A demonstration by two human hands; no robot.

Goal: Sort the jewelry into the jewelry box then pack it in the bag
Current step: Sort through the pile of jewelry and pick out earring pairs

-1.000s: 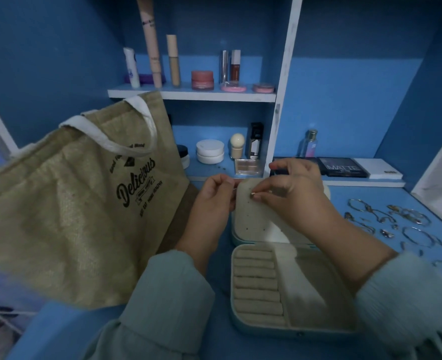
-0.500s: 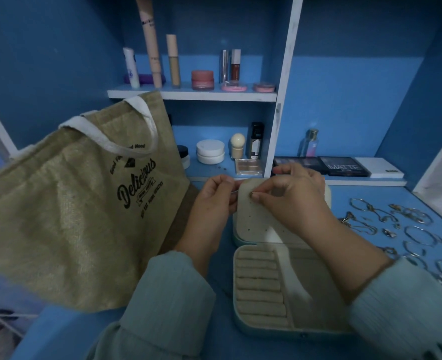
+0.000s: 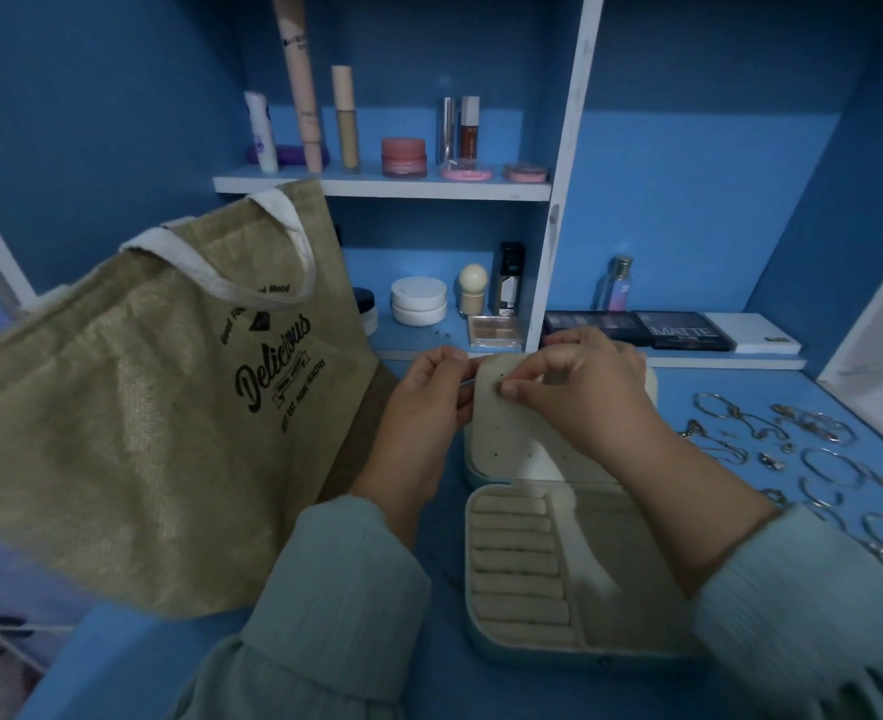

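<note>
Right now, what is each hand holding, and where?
Right hand pinches a small earring against the earring panel; left hand pinches the panel's left edge.

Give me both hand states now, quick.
Left hand: pinching the edge of the earring panel.
Right hand: pinching a small earring against that panel.

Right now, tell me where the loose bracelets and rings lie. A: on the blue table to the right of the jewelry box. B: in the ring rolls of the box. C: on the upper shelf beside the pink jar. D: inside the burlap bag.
A: the bracelets and rings are spread on the blue table, right of the open jewelry box, whose ring rolls hold nothing.
</note>
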